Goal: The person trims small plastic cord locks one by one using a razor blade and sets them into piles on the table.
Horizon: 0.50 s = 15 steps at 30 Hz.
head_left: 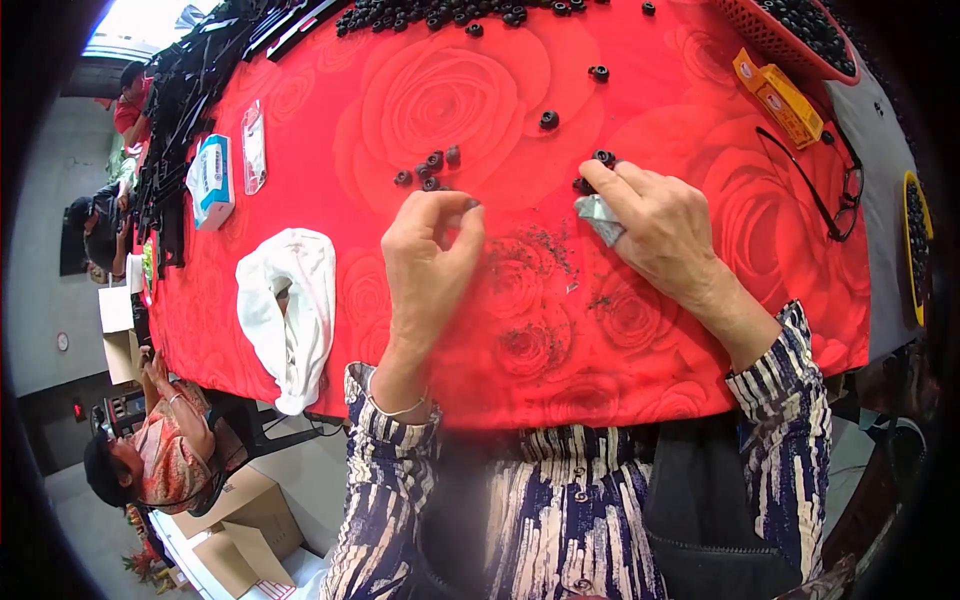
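Note:
My left hand [425,265] is raised over the red tablecloth [420,90], its thumb and forefinger curled into a pinch. A dark speck shows at the fingertips, too small to name. Just beyond lie several small black ring-shaped parts [435,160]. My right hand [655,225] has its fingers closed round a silvery-grey wrapped piece [600,218]; its kind is unclear. At its forefinger are a black ring-shaped part [583,186] and another [604,157]; whether it grips the nearer one is hidden. Dark crumbs [545,250] are scattered between my hands.
A white cloth [290,300], a blue-white packet [211,182] and a clear plastic case [254,147] lie left. Black parts [430,15] pile at the far edge. At right are a red basket [790,45], a yellow box [780,98] and glasses [845,195]. People sit left.

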Each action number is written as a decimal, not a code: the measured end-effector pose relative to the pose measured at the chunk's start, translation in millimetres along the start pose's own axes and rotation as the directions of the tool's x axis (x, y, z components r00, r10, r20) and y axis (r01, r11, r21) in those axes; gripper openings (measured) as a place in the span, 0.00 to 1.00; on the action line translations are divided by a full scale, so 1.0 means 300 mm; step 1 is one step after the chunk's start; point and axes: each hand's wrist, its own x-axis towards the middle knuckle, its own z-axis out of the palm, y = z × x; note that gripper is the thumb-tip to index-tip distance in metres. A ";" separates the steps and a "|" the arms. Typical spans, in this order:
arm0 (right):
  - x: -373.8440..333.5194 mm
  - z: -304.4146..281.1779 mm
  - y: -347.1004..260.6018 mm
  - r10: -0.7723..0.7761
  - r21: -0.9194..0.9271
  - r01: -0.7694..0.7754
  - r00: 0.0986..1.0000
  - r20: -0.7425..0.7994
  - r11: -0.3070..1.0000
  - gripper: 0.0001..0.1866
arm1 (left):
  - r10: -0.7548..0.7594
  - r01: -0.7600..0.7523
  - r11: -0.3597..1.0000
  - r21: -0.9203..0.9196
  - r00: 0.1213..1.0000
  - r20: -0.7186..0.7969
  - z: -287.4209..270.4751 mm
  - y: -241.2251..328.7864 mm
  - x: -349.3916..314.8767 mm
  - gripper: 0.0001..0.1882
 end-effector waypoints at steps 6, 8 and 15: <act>-0.009 -0.002 0.016 -0.006 0.029 0.007 1.000 -0.024 1.000 0.12 | 0.193 -0.184 0.958 0.219 0.981 -0.019 0.011 0.042 0.006 0.06; -0.008 0.000 0.010 -0.060 0.060 0.066 0.994 -0.095 0.996 0.11 | 0.078 -0.076 0.996 -0.040 0.996 0.050 0.026 0.043 -0.017 0.07; -0.033 -0.037 -0.045 -0.315 0.351 0.353 0.935 -0.163 0.867 0.17 | -0.165 0.664 0.438 -0.605 0.722 0.672 0.036 0.092 -0.056 0.10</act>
